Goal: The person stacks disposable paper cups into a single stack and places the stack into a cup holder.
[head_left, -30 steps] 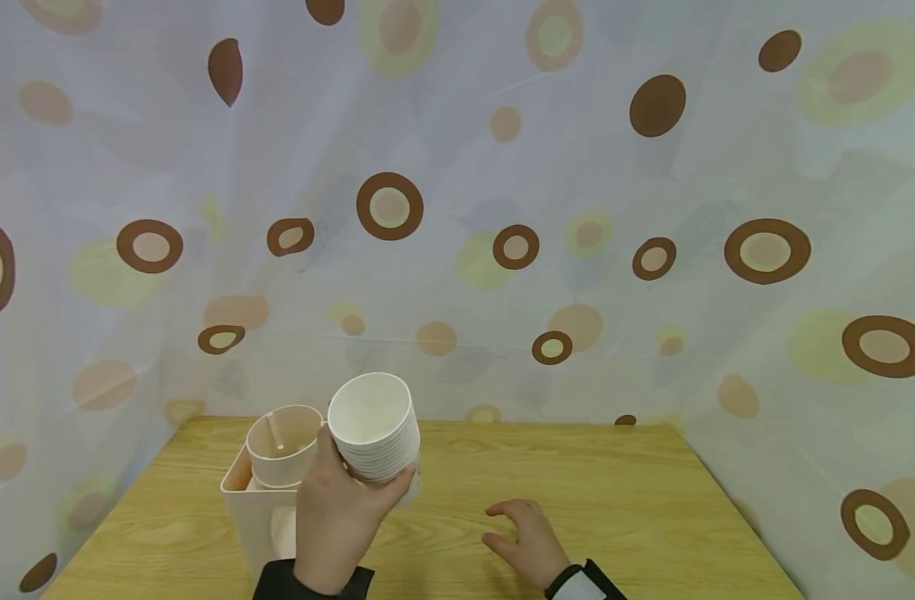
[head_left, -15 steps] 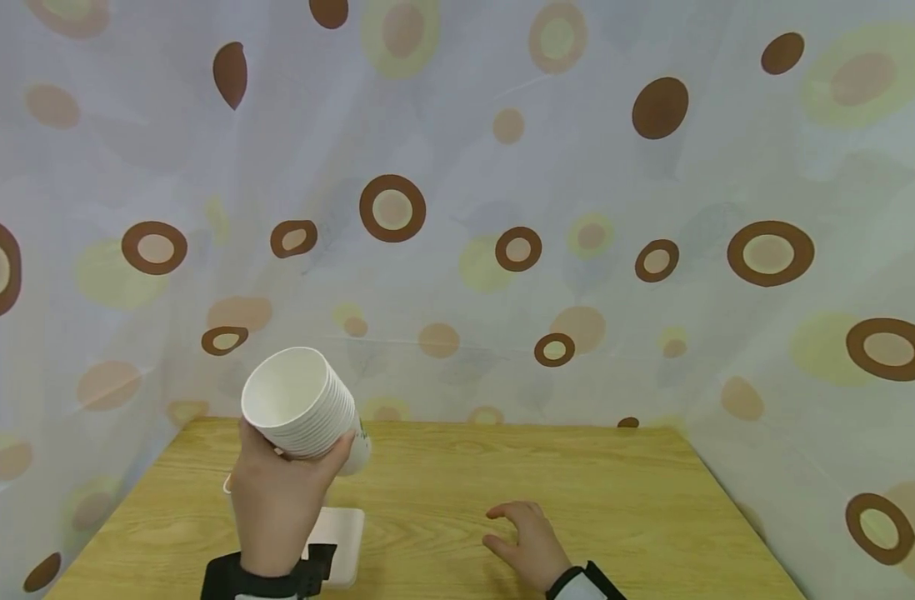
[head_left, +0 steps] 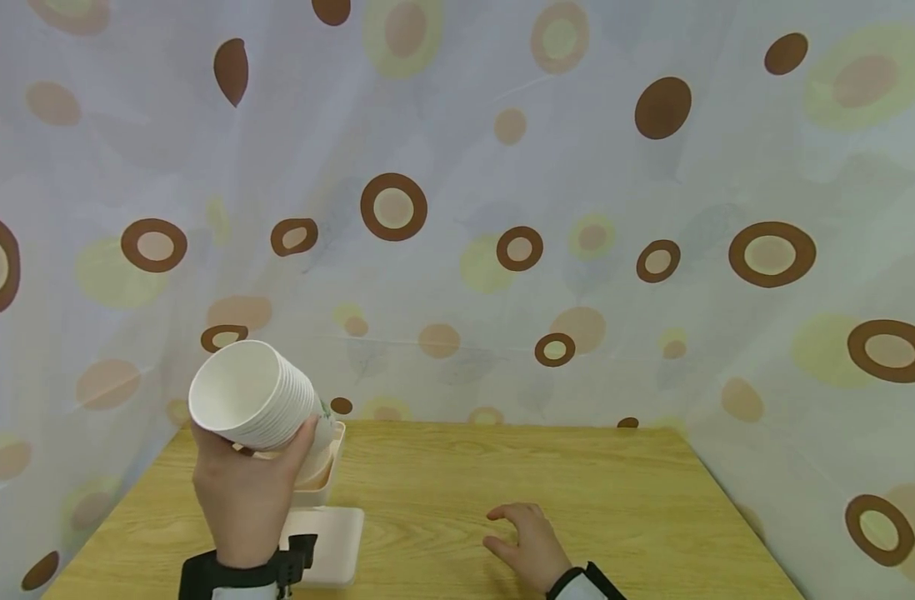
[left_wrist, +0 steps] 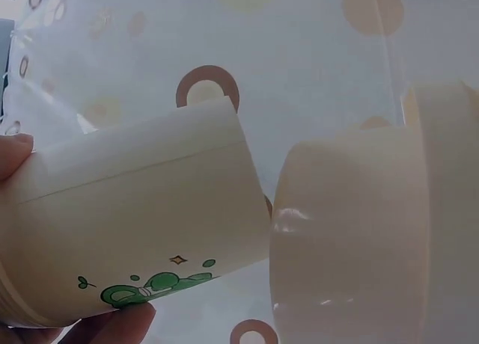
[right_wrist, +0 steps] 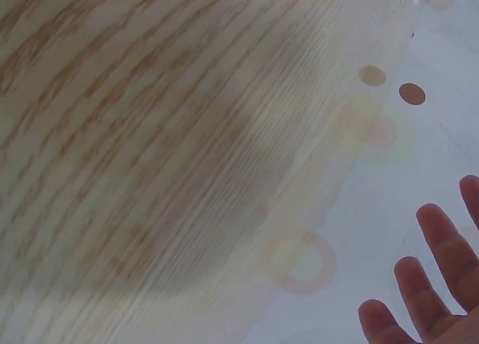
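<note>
My left hand (head_left: 242,504) grips a stack of white paper cups (head_left: 251,396) in the head view, tilted with the open mouths facing up toward me. Green printing marks the lowest cup (left_wrist: 150,217) in the left wrist view, where its base points at the round cream tube (left_wrist: 348,232) of a box (left_wrist: 453,209). Whether they touch is unclear. Behind the cups and hand, the box (head_left: 336,454) is mostly hidden in the head view. Over the table at centre right, my right hand (head_left: 531,542) holds nothing, fingers loosely bent; several fingertips (right_wrist: 434,224) appear in its wrist view.
A cream flat square piece (head_left: 330,546) lies on the table in front of the box, partly covered by the left wrist. The wood-grain table (head_left: 562,467) ends at a patterned sheet (head_left: 457,275) that rises behind and at both sides.
My left hand has carried the cup stack leftward, from beside the box to over it, tilting it further. The flat cream piece has come into view. The right hand has stayed put.
</note>
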### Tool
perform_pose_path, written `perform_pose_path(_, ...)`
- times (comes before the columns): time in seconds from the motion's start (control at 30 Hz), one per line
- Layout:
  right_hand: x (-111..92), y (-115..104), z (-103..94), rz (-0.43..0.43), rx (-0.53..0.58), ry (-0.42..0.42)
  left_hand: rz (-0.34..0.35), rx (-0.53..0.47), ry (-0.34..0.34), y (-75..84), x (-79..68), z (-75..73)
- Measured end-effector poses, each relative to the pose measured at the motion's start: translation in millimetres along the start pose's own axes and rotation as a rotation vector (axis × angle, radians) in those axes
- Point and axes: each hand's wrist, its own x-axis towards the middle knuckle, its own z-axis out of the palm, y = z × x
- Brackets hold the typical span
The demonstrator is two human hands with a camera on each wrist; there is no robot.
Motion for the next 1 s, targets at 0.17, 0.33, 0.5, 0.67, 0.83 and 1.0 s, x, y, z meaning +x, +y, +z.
perform_pose_path(0.17,0,1,0.2,-0.008,-0.007,0.003,-0.018,0.007,0.03,-3.2,1.1,0.7)
perform_pose_path(0.33,0,2,0.2,-0.007,-0.006,0.0,-0.013,0.015,0.036,-5.7,3.0,1.6)
perform_pose_path(0.5,-1,3,0.2,-0.006,0.001,-0.005,-0.014,0.009,0.034,-8.4,3.8,2.2)
perform_pose_path(0.67,-1,4,0.1,-0.009,-0.007,-0.008,-0.02,0.018,0.01,-13.4,4.6,2.6)
perform_pose_path(0.83,0,4,-0.1,-0.006,-0.01,-0.017,-0.045,0.026,-0.018,-18.3,5.3,4.8)
perform_pose_path(1.0,1,5,0.3,0.0,-0.01,-0.022,-0.064,0.053,-0.034,-23.0,6.1,7.9)
